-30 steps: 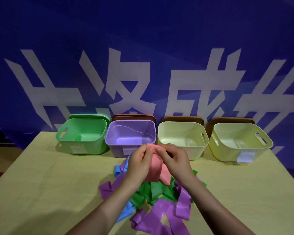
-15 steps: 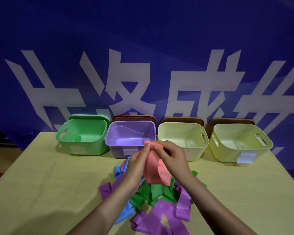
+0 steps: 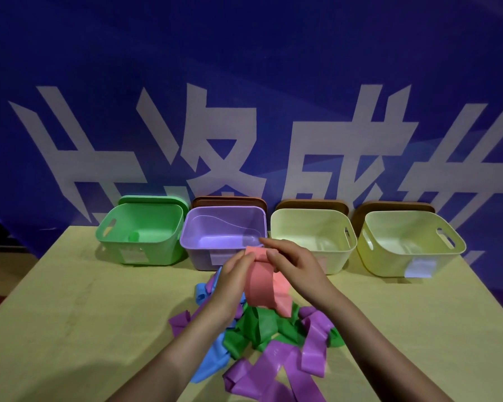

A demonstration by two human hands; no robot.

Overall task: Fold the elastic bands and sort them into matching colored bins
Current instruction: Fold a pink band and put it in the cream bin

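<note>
Both hands are up over the table (image 3: pixel 70 314), sharing one pink band (image 3: pixel 263 281). The left hand (image 3: pixel 234 281) pinches its top edge with curled fingers, and the right hand (image 3: pixel 295 265) pinches the same edge from the other side, thumb and fingertips closed on it. The band hangs doubled between them, above the pile (image 3: pixel 273 340) of loose purple, green and blue bands, just in front of the purple bin (image 3: pixel 204 248). Four bins stand in a row at the far edge: a green bin (image 3: pixel 145 248) at the left with something small and green inside, then the purple one, then a cream bin (image 3: pixel 331 256) and a yellow bin (image 3: pixel 389 259). Lids lean behind them against a blue banner (image 3: pixel 244 82) with big white characters
</note>
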